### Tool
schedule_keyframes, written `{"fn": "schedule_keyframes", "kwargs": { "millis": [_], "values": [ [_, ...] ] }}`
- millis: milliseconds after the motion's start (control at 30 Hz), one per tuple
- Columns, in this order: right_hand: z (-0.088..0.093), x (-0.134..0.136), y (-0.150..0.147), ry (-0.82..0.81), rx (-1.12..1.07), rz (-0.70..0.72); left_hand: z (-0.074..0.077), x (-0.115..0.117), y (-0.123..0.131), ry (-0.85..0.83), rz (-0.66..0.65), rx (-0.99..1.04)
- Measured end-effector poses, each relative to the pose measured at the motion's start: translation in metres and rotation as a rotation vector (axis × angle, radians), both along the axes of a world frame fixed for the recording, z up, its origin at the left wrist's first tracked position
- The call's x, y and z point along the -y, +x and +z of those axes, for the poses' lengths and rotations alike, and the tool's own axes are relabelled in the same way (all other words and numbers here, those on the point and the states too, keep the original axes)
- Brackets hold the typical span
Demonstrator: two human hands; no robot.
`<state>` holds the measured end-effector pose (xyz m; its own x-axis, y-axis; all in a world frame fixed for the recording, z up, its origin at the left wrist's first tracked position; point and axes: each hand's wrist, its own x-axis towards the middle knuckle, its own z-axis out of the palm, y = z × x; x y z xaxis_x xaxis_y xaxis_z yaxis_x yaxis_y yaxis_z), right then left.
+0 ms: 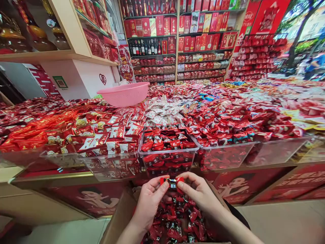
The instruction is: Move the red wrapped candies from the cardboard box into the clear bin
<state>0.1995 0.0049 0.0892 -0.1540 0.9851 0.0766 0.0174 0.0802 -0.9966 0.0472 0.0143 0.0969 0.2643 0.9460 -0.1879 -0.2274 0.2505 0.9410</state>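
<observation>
Between my two hands is one wrapped candy, its wrapper red at the ends and black in the middle. My left hand pinches the left end between thumb and fingers. The right end is pinched in the same way by my right hand. Below them, an open cardboard box holds many loose red-and-black candies. Just beyond my fingertips stands a clear plastic bin filled with similar candies, lined up in rows.
More clear bins heaped with wrapped sweets stretch along the counter on both sides. A pink plastic basket rests on the sweets at the back left. Behind stand shelves of bottles and red boxes. Pale tiled floor shows at the right.
</observation>
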Motion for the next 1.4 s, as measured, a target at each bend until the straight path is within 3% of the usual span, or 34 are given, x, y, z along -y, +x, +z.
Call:
{"fn": "schedule_keyframes", "kwargs": {
  "millis": [133, 267, 367, 467, 633, 733, 800, 900, 1000, 1200, 1400],
  "values": [
    [-0.005, 0.001, -0.002, 0.010, -0.007, -0.078, 0.000, 0.005, 0.000, 0.090, 0.032, -0.082],
    [-0.003, 0.009, 0.001, 0.085, 0.151, -0.027, 0.008, 0.011, -0.005, 0.160, -0.068, -0.227],
    [0.014, 0.019, 0.007, 0.298, 0.349, 0.083, 0.022, 0.016, -0.012, 0.366, -0.202, -0.498],
    [0.045, 0.017, 0.018, 0.529, 0.547, 0.214, 0.043, 0.019, -0.018, 0.531, -0.277, -0.718],
    [0.100, -0.041, 0.035, 0.801, 0.944, -0.018, 0.094, -0.002, -0.024, 0.715, -0.051, -0.762],
    [0.113, -0.088, 0.030, 0.836, 1.235, 0.003, 0.121, -0.037, -0.018, 0.808, 0.099, -0.805],
    [0.114, -0.107, 0.023, 0.805, 1.393, 0.066, 0.130, -0.065, -0.010, 0.851, 0.074, -0.846],
    [0.113, -0.114, 0.014, 0.794, 1.524, 0.143, 0.131, -0.099, 0.004, 0.941, 0.037, -0.979],
    [0.113, -0.106, 0.013, 0.805, 1.558, 0.171, 0.125, -0.116, 0.015, 0.991, -0.100, -1.150],
    [0.113, -0.100, 0.023, 0.673, 1.494, 0.191, 0.112, -0.119, 0.028, 0.934, -0.304, -1.285],
    [0.107, -0.101, 0.029, 0.688, 1.443, 0.190, 0.111, -0.124, 0.027, 0.873, -0.397, -1.346]
  ]
}}
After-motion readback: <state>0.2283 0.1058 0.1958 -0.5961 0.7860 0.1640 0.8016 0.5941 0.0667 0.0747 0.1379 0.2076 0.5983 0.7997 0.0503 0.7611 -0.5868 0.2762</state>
